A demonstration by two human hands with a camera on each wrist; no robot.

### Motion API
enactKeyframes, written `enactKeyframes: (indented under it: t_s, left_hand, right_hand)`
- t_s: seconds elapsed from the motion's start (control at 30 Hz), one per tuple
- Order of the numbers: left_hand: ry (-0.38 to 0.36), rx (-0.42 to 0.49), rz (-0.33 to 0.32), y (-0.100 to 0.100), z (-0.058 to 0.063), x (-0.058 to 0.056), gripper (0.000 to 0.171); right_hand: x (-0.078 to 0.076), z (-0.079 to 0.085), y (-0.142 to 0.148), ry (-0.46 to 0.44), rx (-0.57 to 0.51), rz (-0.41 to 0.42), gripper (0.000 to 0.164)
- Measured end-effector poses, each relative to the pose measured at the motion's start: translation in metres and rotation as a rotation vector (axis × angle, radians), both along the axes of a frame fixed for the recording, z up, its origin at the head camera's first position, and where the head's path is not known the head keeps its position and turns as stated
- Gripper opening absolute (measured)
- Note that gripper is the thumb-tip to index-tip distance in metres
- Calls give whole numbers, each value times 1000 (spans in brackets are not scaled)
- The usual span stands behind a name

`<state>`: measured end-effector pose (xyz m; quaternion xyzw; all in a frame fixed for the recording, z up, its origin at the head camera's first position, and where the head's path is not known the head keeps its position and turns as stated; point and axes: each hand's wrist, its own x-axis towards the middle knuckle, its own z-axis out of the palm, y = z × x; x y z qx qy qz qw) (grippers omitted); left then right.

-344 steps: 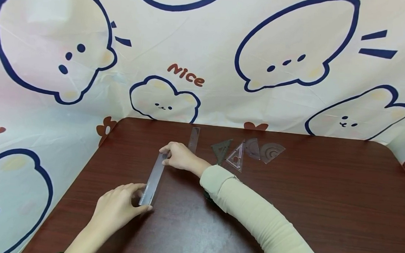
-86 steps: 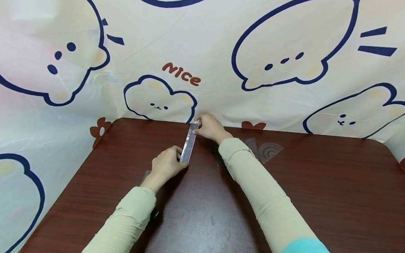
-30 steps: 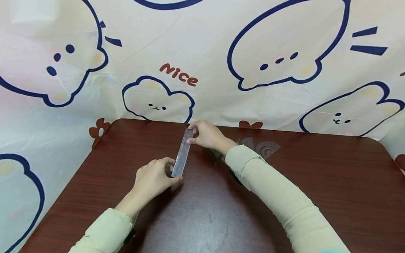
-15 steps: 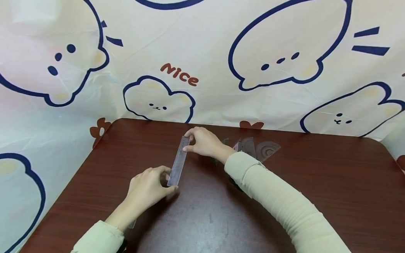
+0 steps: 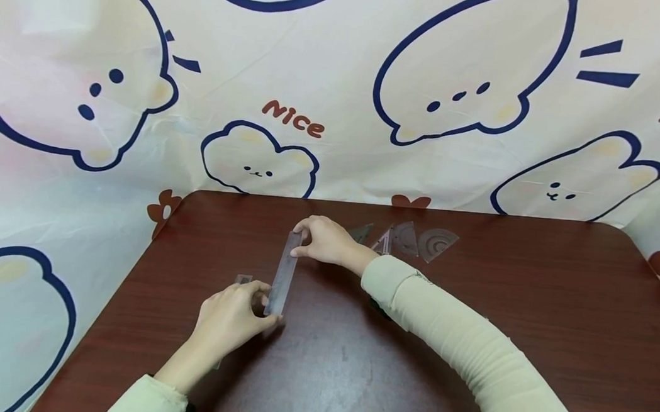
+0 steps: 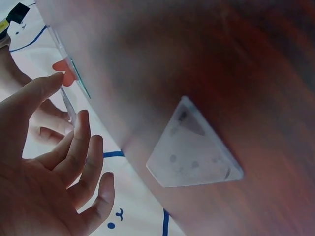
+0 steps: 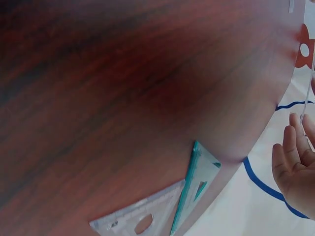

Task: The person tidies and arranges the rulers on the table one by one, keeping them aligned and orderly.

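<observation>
The transparent ruler (image 5: 283, 272) was located just left of centre in the head view, slanting from upper right to lower left. Its near end was clamped between the thumb and fingers of the left hand (image 5: 229, 319); its far end was pinched by the right hand (image 5: 327, 244). The span between the two grips was uncovered. A second transparent strip (image 5: 243, 279) lay beneath the left hand's line, its middle obscured by that hand. Right of centre, a green set square (image 5: 360, 233) lay partly hidden by the right wrist, and a pale set square (image 5: 383, 241) was partly covered by the right sleeve (image 5: 442, 320). Two fan-shaped templates (image 5: 438, 244) lay side by side farther right. The dark red-brown table (image 5: 529, 294) supported these items; a printed cloth (image 5: 339, 55) filled the upper frame.
</observation>
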<state>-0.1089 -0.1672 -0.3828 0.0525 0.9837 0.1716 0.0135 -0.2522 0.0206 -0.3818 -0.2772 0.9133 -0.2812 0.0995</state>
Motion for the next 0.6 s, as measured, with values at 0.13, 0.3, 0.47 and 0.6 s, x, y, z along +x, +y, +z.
enactKeyframes:
  t_s: [0.13,0.3,0.47,0.6]
  left_hand:
    - [-14,3,5,-2,1,5,48]
    - [-15,4,0,-3,-1,12,44]
    - [-30,10,-5,-5,-4,19,44]
    - [-31,11,-4,-6,-5,23,47]
  right_hand:
    - [5,-3,-2,-20,-6,6,47]
    - [10,-7,-4,-23,-7,26,48]
    - [15,-11,-7,-33,3,36,48]
    - [18,-13,-9,-38,3,37,47]
